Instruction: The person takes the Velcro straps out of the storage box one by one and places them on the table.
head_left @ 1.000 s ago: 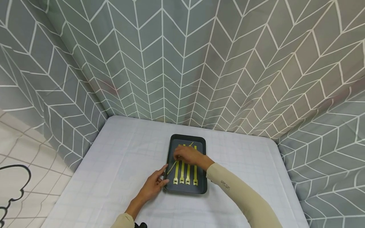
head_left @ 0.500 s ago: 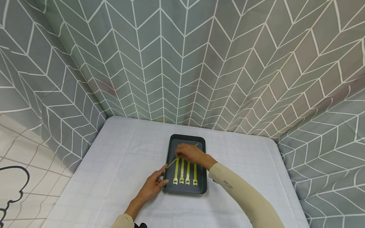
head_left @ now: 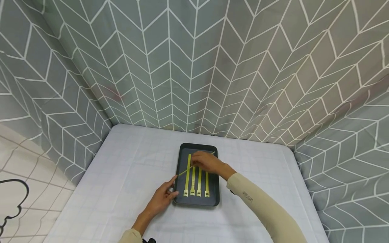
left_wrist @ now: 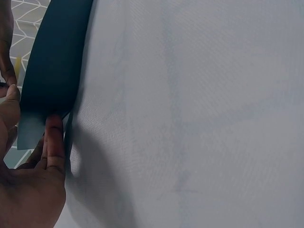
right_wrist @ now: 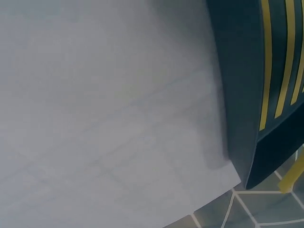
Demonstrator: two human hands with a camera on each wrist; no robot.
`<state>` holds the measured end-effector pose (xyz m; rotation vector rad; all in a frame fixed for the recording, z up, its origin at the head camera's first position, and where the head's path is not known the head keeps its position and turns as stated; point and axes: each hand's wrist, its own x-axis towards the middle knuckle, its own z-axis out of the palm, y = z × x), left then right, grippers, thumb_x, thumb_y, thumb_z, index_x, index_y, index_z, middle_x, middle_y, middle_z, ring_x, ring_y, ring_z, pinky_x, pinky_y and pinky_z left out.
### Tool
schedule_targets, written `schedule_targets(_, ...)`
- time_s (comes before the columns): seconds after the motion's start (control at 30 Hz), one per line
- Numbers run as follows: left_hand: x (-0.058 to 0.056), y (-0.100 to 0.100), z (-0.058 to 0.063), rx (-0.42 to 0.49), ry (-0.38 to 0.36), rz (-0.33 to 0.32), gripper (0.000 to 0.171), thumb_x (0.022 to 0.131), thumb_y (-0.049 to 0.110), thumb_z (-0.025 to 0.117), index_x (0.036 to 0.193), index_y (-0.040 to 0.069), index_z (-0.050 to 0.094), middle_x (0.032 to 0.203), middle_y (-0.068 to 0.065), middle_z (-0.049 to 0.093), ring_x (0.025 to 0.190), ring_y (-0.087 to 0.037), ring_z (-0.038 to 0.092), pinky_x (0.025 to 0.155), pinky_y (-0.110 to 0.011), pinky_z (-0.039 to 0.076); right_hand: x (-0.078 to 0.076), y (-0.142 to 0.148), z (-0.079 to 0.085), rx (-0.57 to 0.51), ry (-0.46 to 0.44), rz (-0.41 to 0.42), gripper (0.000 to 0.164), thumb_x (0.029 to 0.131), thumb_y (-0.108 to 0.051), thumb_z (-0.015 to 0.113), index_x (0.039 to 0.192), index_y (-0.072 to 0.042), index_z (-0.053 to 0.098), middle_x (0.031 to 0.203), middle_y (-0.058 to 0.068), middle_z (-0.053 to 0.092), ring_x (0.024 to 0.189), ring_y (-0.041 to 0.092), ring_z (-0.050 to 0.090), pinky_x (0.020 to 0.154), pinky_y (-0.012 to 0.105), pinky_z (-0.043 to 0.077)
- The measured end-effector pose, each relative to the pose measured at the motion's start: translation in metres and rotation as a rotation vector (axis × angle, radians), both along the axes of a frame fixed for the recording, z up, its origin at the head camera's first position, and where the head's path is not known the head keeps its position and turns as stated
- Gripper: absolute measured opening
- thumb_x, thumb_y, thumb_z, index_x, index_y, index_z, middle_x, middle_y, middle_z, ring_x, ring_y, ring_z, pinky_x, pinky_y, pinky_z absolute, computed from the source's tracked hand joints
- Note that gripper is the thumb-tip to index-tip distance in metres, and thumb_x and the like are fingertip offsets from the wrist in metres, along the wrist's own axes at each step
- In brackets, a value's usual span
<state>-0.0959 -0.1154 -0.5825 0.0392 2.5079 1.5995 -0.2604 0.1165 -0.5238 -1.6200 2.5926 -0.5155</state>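
Note:
My right hand (head_left: 206, 161) pinches a thin yellow strap (head_left: 184, 171), which slants across the tray above other straps. Its lower-left end is close to my left hand's fingertips, and its other end (right_wrist: 292, 176) shows past the tray's far end in the right wrist view. Several yellow hook-and-loop cable ties (head_left: 186, 179) with slotted heads lie side by side lengthwise in the dark rectangular tray (head_left: 197, 202). My left hand (head_left: 161, 197) holds the tray's left rim; in the left wrist view its fingers touch the outer wall (left_wrist: 57, 57). The right hand partly covers the lying ties.
The tray stands on a table with a pale cloth (head_left: 136, 162). Grey patterned curtains (head_left: 194, 74) hang along the back and both sides. A small black object (head_left: 149, 240) shows by the left wrist at the bottom edge.
My right hand has shifted slightly right. The strap it holds has swung to a flatter slant, with its far end moving right toward the tray's right rim. My left hand has stayed at the rim.

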Motion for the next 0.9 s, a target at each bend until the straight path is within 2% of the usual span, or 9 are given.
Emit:
schedule_targets(0.23, 0.000, 0.001, -0.001, 0.014, -0.015, 0.014, 0.066, 0.093, 0.019, 0.071, 0.153, 0.020, 0.044, 0.120, -0.015, 0.057, 0.076, -0.009, 0.053, 0.066, -0.022, 0.048, -0.001, 0.012, 0.003, -0.016, 0.022, -0.027, 0.008, 0.096, -0.010, 0.068, 0.102, -0.013, 0.071, 0.100, -0.001, 0.064, 0.095, 0.013, 0.061, 0.084, 0.029, 0.053)
schedule_targets(0.4, -0.001, 0.002, 0.000, 0.014, -0.016, 0.012, 0.066, 0.094, 0.018, 0.071, 0.154, 0.020, 0.043, 0.120, -0.014, 0.057, 0.077, -0.009, 0.053, 0.066, -0.022, 0.048, -0.002, 0.019, 0.003, -0.029, 0.004, -0.059, 0.006, 0.095, -0.008, 0.068, 0.099, -0.011, 0.070, 0.102, -0.001, 0.063, 0.094, 0.013, 0.060, 0.082, 0.031, 0.053)
schedule_targets(0.67, -0.005, 0.001, 0.000, -0.005, -0.010, 0.008, 0.067, 0.094, 0.019, 0.071, 0.154, 0.022, 0.043, 0.120, -0.013, 0.057, 0.076, -0.009, 0.053, 0.066, -0.022, 0.047, -0.005, 0.026, 0.006, -0.028, 0.002, -0.097, 0.008, 0.097, -0.006, 0.066, 0.103, -0.010, 0.069, 0.106, 0.000, 0.063, 0.100, 0.014, 0.060, 0.086, 0.032, 0.052)
schedule_targets(0.9, 0.002, 0.002, 0.003, 0.002, -0.024, 0.017, 0.067, 0.093, 0.019, 0.072, 0.153, 0.020, 0.044, 0.120, -0.014, 0.058, 0.076, -0.010, 0.052, 0.065, -0.022, 0.046, 0.002, 0.029, 0.002, -0.013, -0.016, -0.130, 0.008, 0.098, -0.008, 0.064, 0.103, -0.014, 0.067, 0.105, -0.002, 0.063, 0.096, 0.012, 0.057, 0.083, 0.031, 0.051)
